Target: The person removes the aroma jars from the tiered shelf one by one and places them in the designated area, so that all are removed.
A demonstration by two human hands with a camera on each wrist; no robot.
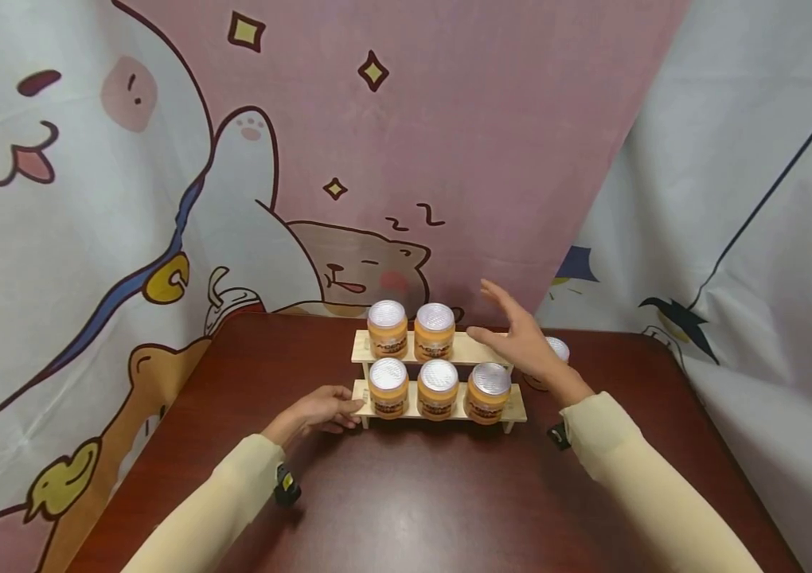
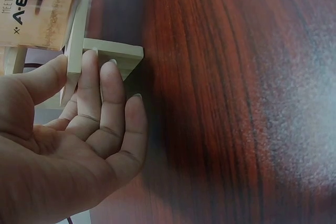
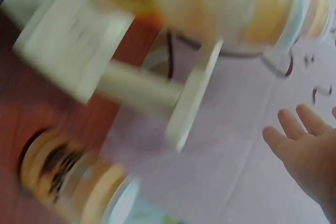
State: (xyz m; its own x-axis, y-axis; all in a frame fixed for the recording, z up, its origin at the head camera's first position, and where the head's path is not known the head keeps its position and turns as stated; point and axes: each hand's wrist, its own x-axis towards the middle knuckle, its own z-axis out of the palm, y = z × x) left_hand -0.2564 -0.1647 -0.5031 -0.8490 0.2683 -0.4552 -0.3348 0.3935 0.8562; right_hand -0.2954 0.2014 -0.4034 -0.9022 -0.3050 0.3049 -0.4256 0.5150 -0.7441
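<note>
A two-tier wooden display rack (image 1: 474, 350) stands on the table. Three orange jars (image 1: 438, 390) with whitish lids line its lower step; two more jars (image 1: 435, 333) sit on the upper step, left and middle. My left hand (image 1: 320, 410) pinches the left end of the lower board, thumb (image 2: 50, 80) above and fingers curled beneath. Above the upper step's right end hovers my right hand (image 1: 521, 338), fingers spread and holding nothing. Another jar (image 1: 559, 350) stands on the table right of the rack, partly hidden behind this hand; it shows blurred in the right wrist view.
The dark red-brown table (image 1: 406, 493) reflects light near its front. Behind and around it hangs a curtain (image 1: 463, 159) printed with cartoon animals. Black wrist devices (image 1: 286, 485) are worn by both sleeves.
</note>
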